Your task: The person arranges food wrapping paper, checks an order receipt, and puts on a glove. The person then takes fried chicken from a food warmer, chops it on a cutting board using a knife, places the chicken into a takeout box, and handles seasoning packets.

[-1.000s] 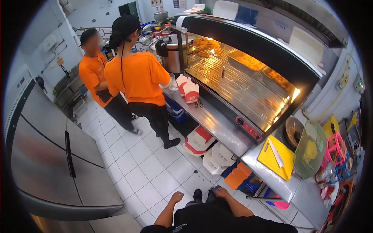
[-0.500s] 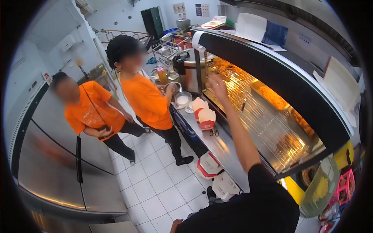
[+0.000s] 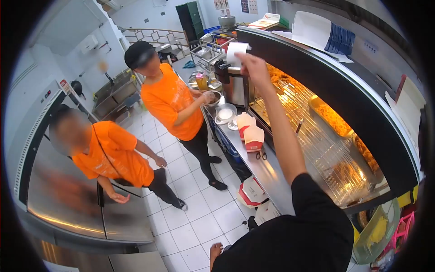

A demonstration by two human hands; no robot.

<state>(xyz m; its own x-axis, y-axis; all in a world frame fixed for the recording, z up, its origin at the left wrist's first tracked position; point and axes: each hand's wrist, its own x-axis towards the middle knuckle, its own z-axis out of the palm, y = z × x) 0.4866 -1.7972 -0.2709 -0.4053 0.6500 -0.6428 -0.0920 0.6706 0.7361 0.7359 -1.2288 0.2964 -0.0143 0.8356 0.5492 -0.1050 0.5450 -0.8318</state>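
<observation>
Right hand (image 3: 255,70) raised, index extended; left hand (image 3: 216,249) low, curled

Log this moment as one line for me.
right hand: raised at white roll | left hand: low, over floor tiles | co-worker: hands at metal bowl | boxes: on counter beside scissors

Okay, the shirts (image 3: 170,102) on both co-workers are super bright orange, with plain black trousers (image 3: 195,161). Floor tiles (image 3: 195,226) are white with a darker grid, boxes (image 3: 253,138) red and cream, paper roll (image 3: 235,51) plain white, basket (image 3: 404,226) hot pink, fried food (image 3: 333,119) orangey gold.
</observation>
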